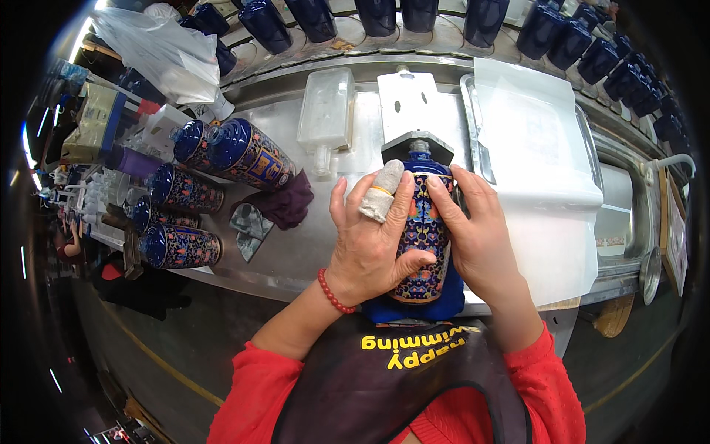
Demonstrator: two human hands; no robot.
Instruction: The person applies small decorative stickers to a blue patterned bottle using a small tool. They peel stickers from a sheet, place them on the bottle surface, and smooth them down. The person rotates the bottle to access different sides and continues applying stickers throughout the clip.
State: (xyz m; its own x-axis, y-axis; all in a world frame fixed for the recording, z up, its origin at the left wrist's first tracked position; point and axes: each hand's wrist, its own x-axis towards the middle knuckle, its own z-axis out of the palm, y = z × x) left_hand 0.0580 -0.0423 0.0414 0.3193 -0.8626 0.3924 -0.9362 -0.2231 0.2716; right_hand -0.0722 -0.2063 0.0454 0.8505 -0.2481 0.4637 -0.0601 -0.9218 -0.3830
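Observation:
A dark blue bottle (427,244) with a colourful floral pattern lies on its back in front of me, its neck pointing away. The neck end rests at a dark angular holder (436,146), and the base end lies on a blue cloth (452,300). My left hand (373,248) grips the bottle's left side, thumb lower down and fingertips near the shoulder. A whitish wrap (382,194) covers one of its fingers. My right hand (477,229) curves over the right side, thumb on the patterned face. The bottle's underside is hidden.
Several finished-looking patterned bottles (185,185) stand at left beside a purple cloth (292,201) and a small patterned piece (250,229). A clear glass bottle (325,111) lies behind. White sheets (543,177) cover a tray (467,111) at right. Plain blue bottles (375,16) line the far conveyor.

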